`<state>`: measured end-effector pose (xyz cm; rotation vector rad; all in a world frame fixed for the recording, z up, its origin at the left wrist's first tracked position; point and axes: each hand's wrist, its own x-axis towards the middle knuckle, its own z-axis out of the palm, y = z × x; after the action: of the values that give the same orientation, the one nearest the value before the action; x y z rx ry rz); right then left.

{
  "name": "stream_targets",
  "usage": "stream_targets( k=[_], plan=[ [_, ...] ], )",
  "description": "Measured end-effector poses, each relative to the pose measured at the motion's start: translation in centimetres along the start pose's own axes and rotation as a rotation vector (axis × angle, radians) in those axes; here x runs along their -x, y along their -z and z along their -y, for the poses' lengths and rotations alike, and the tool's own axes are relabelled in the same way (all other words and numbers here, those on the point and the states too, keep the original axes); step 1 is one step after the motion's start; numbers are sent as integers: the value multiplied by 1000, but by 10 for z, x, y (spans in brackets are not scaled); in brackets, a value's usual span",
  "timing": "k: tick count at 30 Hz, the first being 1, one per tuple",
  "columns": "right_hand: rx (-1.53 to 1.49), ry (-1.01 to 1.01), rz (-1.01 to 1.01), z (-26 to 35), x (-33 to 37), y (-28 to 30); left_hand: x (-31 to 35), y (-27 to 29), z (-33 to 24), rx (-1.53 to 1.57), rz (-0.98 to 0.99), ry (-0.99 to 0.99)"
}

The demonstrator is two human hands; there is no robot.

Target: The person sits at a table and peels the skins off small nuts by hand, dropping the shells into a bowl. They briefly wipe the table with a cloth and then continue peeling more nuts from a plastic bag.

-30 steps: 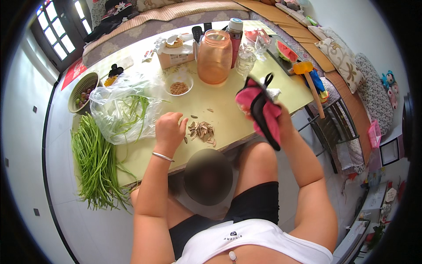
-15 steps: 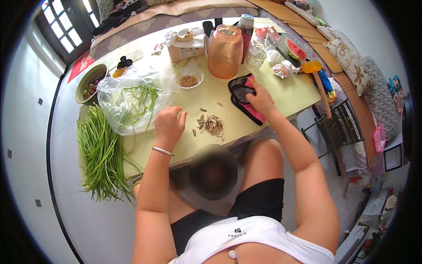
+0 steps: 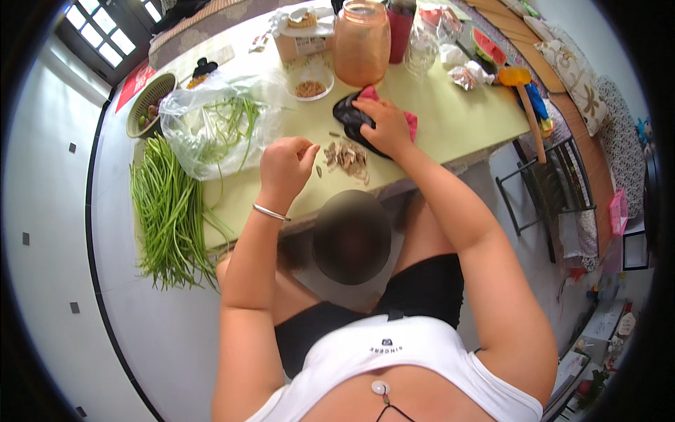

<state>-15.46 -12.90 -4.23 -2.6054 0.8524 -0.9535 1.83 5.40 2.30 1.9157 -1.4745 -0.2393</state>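
While the pink-and-black cloth (image 3: 346,112) is lying right under the right hand (image 3: 387,126), can't tell if it's actually gripping, the left hand (image 3: 287,165) is holding a loose curl, can't tell if fully closed, and seed shells (image 3: 348,160) are sitting between them.

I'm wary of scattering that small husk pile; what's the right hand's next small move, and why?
Perhaps curl the right hand around the pink-and-black fabric item before shifting it: the hand lies across its top, and its edge sits close to the loose husk pile.
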Motion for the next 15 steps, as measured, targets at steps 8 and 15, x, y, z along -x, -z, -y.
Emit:
stream_targets(
  k=[8, 15],
  plan=[
    [60, -8, -39, 1, 3, -11, 124, -60, -16, -255, 1045, -63],
    [44, -16, -38, -4, 6, -12, 208, -162, 102, -326, 655, 617]
  ],
)
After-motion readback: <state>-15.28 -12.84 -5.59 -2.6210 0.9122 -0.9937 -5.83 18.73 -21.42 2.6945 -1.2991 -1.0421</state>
